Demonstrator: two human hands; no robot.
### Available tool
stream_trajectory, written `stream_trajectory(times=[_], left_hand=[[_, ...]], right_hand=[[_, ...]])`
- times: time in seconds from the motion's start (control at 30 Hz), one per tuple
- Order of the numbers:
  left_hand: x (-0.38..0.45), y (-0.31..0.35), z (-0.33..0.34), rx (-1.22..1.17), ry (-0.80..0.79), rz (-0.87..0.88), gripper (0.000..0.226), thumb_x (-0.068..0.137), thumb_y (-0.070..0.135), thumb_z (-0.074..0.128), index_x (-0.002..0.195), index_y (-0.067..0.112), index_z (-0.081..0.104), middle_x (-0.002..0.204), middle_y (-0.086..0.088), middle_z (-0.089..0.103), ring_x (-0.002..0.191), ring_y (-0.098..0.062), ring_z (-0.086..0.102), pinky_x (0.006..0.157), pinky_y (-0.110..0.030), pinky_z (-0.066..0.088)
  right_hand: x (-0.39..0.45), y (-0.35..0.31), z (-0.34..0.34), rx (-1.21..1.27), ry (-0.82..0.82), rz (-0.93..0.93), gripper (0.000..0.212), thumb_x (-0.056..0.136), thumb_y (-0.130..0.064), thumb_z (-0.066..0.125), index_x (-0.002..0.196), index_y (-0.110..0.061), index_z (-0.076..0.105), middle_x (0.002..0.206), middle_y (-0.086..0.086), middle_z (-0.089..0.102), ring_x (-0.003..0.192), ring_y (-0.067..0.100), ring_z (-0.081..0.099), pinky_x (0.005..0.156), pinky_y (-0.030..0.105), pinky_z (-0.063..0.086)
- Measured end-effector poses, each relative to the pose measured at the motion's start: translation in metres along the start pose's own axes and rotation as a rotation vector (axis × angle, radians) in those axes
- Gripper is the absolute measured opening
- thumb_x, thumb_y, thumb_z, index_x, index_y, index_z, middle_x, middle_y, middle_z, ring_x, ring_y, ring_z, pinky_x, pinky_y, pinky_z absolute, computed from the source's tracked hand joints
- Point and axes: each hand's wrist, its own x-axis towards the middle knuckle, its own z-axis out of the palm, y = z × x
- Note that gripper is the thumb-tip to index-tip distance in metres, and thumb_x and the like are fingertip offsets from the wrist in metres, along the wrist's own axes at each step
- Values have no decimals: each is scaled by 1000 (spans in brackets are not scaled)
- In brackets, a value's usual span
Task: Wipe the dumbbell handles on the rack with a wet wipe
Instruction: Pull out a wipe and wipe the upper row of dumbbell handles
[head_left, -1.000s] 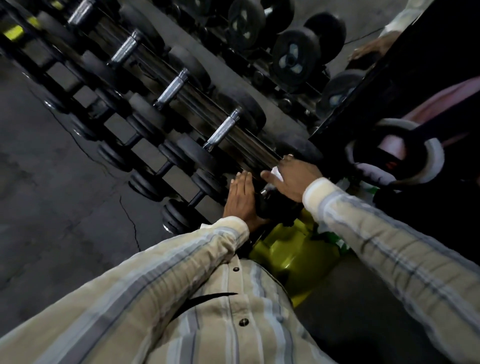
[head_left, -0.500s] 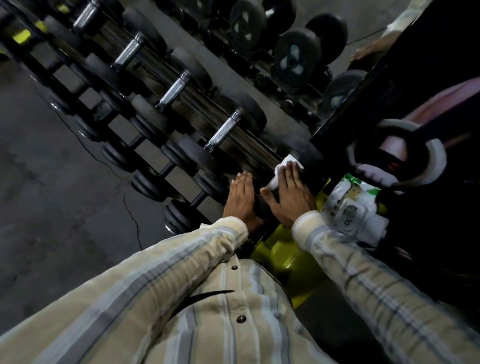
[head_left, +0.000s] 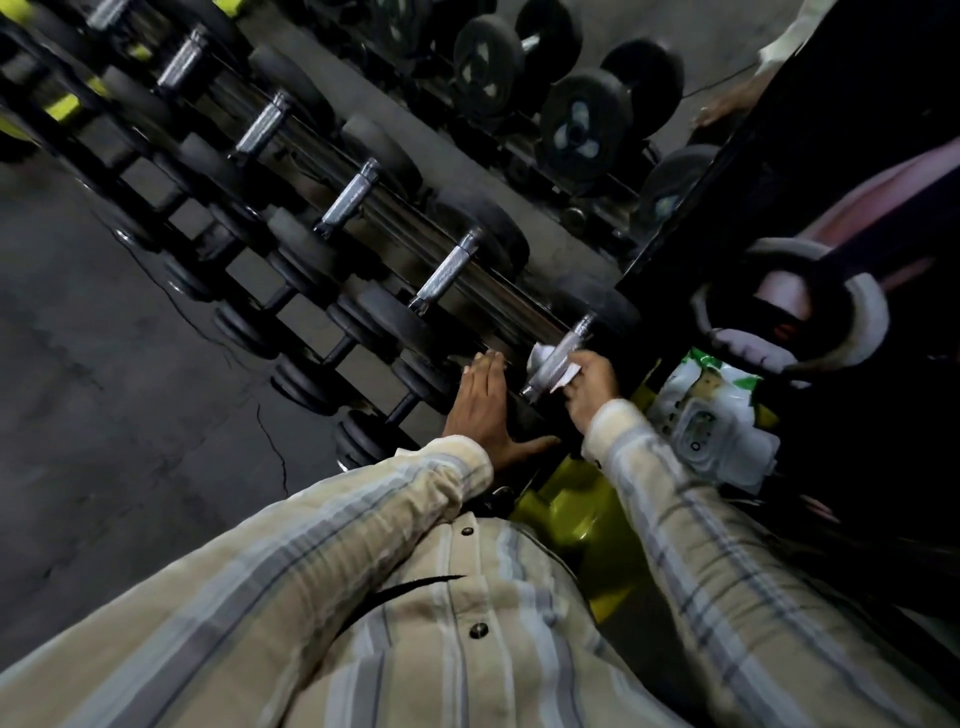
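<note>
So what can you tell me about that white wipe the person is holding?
The wet wipe is a small white sheet, thin and crumpled, soft like damp tissue. It is wrapped under and around the nearest silver dumbbell handle on the rack, so only bits show: a bunched corner on the handle's left side and a flap on its right. The right hand pinches it against the handle. The left hand lies flat nearby and does not touch it.

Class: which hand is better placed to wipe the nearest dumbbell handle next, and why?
Right. The right hand already holds the wet wipe against the nearest handle; the left hand lies flat beside it.
</note>
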Motion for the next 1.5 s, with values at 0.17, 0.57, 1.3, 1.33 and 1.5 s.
stream_trajectory(times=[0.17,0.57,1.3,1.33,1.5], left_hand=[[1,-2,-1,-7,-5,16,133,69,77,74,159,1,13,168,-16,15,157,-29,6,128,-35,-3],[4,-10,-17,-66,4,2,118,81,79,55,160,3,14,168,-15,17,157,-26,10,129,-37,6],[103,-188,-165,327,210,75,93,93,66,43,153,-4,34,162,-22,30,153,-36,23,127,-49,15],[107,-193,-167,334,196,80,93,93,66,42,153,-3,33,162,-22,30,154,-35,22,127,-48,14],[139,-226,-193,349,221,49,81,97,51,47,154,-4,31,162,-25,28,153,-39,22,127,-50,14]], right_hand=[[-26,2,-14,-546,82,-33,17,79,6,66,66,-5,62,52,4,59,55,19,55,52,23,44],[-19,-34,-1,-590,14,-213,22,78,8,67,70,-12,69,82,12,68,83,28,67,82,47,60],[25,-43,186,-1435,-180,-1405,33,83,-14,51,103,-12,77,110,4,75,106,22,68,97,30,48],[33,-42,189,-1596,-216,-1377,35,84,-18,47,102,-12,76,112,5,74,111,24,67,101,30,46],[39,-31,190,-1882,-463,-1200,47,90,-28,39,112,-4,73,116,10,72,118,29,63,115,41,38]])
